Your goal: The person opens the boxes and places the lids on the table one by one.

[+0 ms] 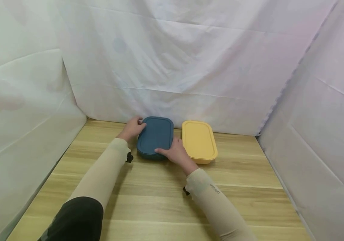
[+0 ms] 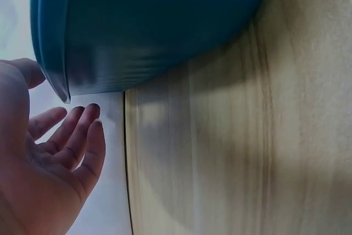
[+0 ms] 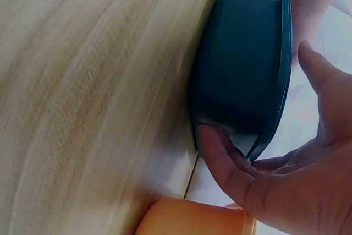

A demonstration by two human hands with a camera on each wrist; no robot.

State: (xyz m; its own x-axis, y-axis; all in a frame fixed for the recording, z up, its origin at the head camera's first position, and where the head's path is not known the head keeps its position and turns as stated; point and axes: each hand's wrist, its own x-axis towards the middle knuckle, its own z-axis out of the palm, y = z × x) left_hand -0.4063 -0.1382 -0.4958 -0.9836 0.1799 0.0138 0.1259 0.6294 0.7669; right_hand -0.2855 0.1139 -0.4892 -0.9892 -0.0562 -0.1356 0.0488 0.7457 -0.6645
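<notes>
A dark blue lidded food container (image 1: pixel 157 135) lies on the wooden table near the back cloth, its lid on. My left hand (image 1: pixel 133 127) is at its left rear side. In the left wrist view, the left thumb (image 2: pixel 30 71) meets the lid's rim, while the other fingers are spread loosely beside the wall, apart from it. My right hand (image 1: pixel 177 153) is at the right side. In the right wrist view, its index finger (image 3: pixel 223 160) rests along the container's wall, and the thumb (image 3: pixel 318 67) extends over the lid. A yellow lidded container (image 1: pixel 199 140) stands just right of that hand.
White cloth walls (image 1: pixel 172 67) enclose the wooden table (image 1: pixel 151 201) at the back, left and right. The back cloth is close behind both containers. A narrow gap separates the two containers, and my right fingers are in it.
</notes>
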